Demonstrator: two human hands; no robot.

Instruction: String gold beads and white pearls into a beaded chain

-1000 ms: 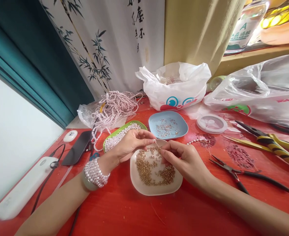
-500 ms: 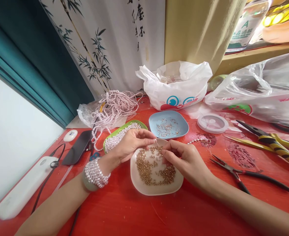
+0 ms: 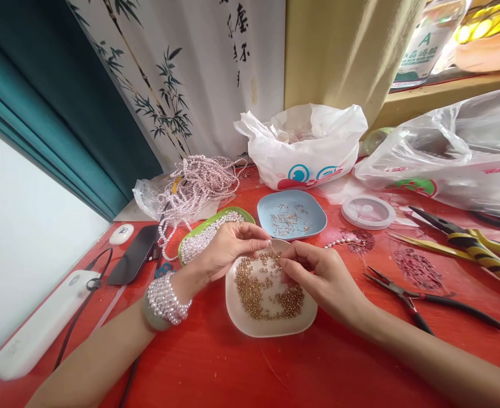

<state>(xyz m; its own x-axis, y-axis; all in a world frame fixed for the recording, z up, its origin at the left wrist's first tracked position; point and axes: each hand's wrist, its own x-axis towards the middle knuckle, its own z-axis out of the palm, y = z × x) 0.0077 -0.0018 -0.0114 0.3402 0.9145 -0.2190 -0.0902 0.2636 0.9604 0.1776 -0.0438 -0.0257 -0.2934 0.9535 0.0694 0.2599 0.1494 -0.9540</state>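
My left hand (image 3: 237,249), wearing pearl bracelets (image 3: 168,299) at the wrist, is closed in a pinch with a small white bead (image 3: 270,243) at its fingertips. A thin strand (image 3: 274,249) runs from that bead to my right hand (image 3: 313,272), whose fingers are pinched on its other end. Whether it is wire or thread, I cannot tell. Both hands hover over the back of a cream dish (image 3: 250,330) of gold beads (image 3: 250,289). Partly behind my left hand sits a green dish (image 3: 245,212) of pearly white beads (image 3: 199,242).
Behind are a blue dish (image 3: 267,218) of small metal pins, a pile of bead strings (image 3: 203,184) and a white plastic bag (image 3: 305,153). Pliers (image 3: 407,294), tweezers (image 3: 437,247) and a clear round spool (image 3: 368,213) lie right. A phone (image 3: 133,258) and white power bank (image 3: 41,323) lie left.
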